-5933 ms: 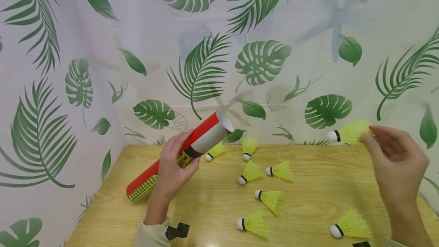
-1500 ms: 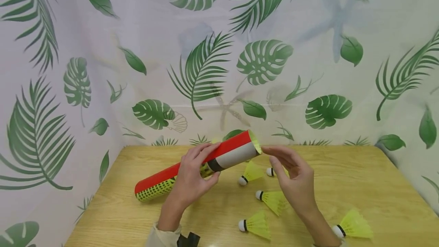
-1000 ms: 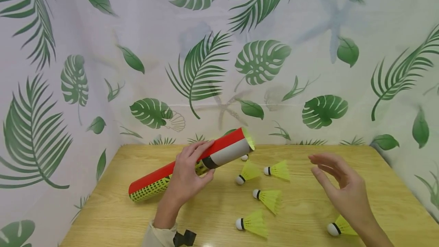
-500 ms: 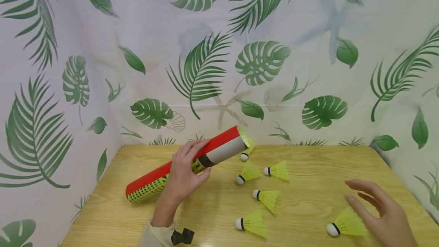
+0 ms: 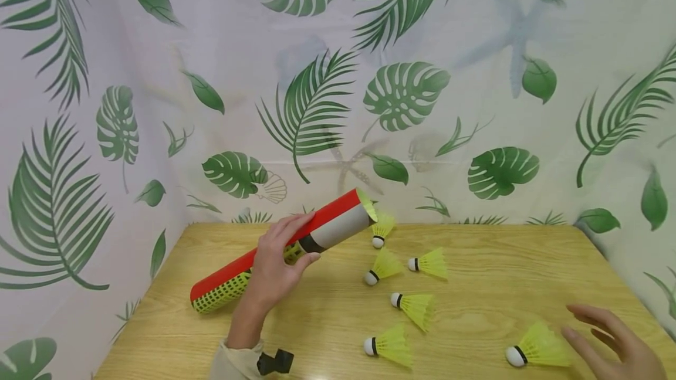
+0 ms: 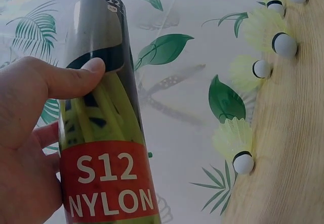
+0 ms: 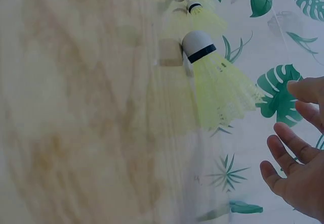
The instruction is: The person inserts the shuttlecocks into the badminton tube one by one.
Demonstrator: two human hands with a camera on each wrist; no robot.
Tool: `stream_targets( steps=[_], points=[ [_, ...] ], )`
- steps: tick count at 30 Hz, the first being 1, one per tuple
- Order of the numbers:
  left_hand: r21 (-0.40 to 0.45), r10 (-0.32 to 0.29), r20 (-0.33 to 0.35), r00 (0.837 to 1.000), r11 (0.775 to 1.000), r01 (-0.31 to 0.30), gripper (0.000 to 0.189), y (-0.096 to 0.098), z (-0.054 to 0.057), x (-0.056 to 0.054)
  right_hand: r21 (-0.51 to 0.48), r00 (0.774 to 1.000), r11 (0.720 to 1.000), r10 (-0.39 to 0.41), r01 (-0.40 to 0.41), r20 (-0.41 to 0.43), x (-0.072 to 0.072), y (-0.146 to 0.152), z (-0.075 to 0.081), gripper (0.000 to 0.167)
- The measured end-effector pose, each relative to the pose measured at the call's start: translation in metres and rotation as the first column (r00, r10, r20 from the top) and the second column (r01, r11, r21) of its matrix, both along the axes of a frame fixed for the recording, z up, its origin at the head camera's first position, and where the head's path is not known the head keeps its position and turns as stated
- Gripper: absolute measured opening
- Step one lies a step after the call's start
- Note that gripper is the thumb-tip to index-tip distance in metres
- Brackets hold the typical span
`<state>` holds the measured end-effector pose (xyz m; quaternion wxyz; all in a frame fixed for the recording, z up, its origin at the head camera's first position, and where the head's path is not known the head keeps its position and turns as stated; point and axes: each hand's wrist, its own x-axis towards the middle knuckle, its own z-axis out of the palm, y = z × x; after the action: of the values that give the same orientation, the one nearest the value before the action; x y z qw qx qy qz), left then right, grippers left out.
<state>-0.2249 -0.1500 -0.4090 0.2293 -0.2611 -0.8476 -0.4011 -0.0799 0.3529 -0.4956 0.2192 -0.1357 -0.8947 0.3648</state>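
Note:
My left hand [image 5: 276, 271] grips a red, grey and yellow shuttlecock tube [image 5: 338, 224] around its middle. The tube is tilted, its mouth up to the right with yellow showing inside. In the left wrist view, the thumb lies across the tube [image 6: 109, 181], labelled "S12 NYLON". At the lower right, my right hand [image 5: 618, 345] is empty, its fingers parted and lightly bent, beside the skirt of a yellow shuttlecock [image 5: 541, 346] with a white cork. That shuttlecock [image 7: 223, 85] lies on its side in the right wrist view, the fingers a little away from its skirt.
More yellow shuttlecocks lie scattered on the wooden table [image 5: 475, 298]: one near the front [image 5: 391, 346], others farther back, such as the shuttlecock [image 5: 429, 264] right of the tube. A leaf-printed cloth [image 5: 422, 145] hangs behind the table.
Earlier my right hand held a shuttlecock; it then came to the tube's mouth and has since moved away empty, down to the right. The tube has shifted slightly left, its mouth now showing yellow inside.

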Motion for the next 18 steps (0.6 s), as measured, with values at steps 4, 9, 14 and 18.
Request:
stream_targets(
  steps=[4, 9, 14, 18],
  points=[
    [0.013, -0.001, -0.017, 1.000, 1.000, 0.002, 0.074, -0.003, 0.000, -0.002, -0.026, 0.999, 0.999, -0.030, 0.031, 0.033, 0.003, 0.007, -0.011, 0.047],
    [0.026, -0.005, -0.034, 0.999, 1.000, 0.006, 0.072, -0.005, 0.001, -0.004, -0.088, 0.996, 0.995, -0.034, 0.042, 0.082, 0.002, 0.011, -0.021, 0.053],
    [0.031, 0.009, -0.025, 1.000, 0.999, -0.008, 0.070, -0.008, 0.000, -0.004, -0.127, 0.998, 0.991, 0.036, -0.029, 0.054, 0.002, 0.007, -0.031, 0.050],
    [0.034, 0.029, -0.025, 0.999, 0.999, -0.028, 0.069, -0.012, -0.003, -0.004, -0.122, 0.993, 0.989, 0.094, -0.085, 0.066, 0.002, 0.005, -0.036, 0.048]
  ],
)
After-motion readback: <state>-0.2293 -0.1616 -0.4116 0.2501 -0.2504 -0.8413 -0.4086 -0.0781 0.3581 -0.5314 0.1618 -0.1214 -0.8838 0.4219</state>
